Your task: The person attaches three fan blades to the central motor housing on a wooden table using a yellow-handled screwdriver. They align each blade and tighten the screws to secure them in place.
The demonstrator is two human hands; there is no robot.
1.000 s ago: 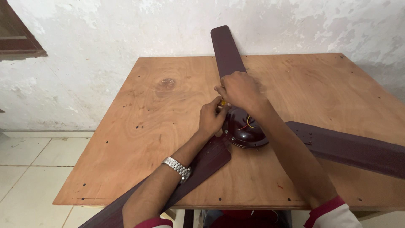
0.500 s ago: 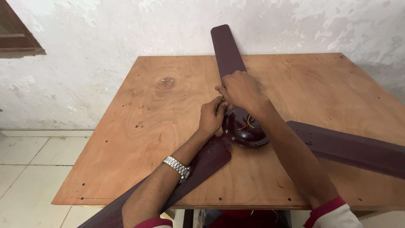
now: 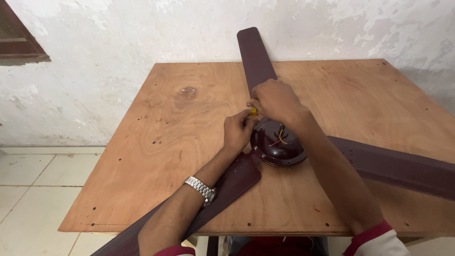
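A dark maroon ceiling fan lies on a plywood table (image 3: 156, 142). Its round motor hub (image 3: 277, 147) shows red and yellow wires on top. One blade (image 3: 256, 54) points to the far wall, one blade (image 3: 398, 166) runs off to the right, and a third blade (image 3: 222, 189) passes under my left forearm. My left hand (image 3: 238, 132), with a metal watch (image 3: 200, 188) on the wrist, is pinched at the hub's left edge. My right hand (image 3: 275, 100) is curled over the hub's far side. Between them shows the yellow tip of a small tool (image 3: 253, 112).
A rough white plaster wall (image 3: 118, 42) stands right behind the table. A dark wooden frame (image 3: 19, 42) hangs at the upper left. Pale floor tiles (image 3: 28, 189) lie left of the table. Small dark holes dot the plywood.
Both hands stay at the hub, with only slight finger movement. The view has shifted a little.
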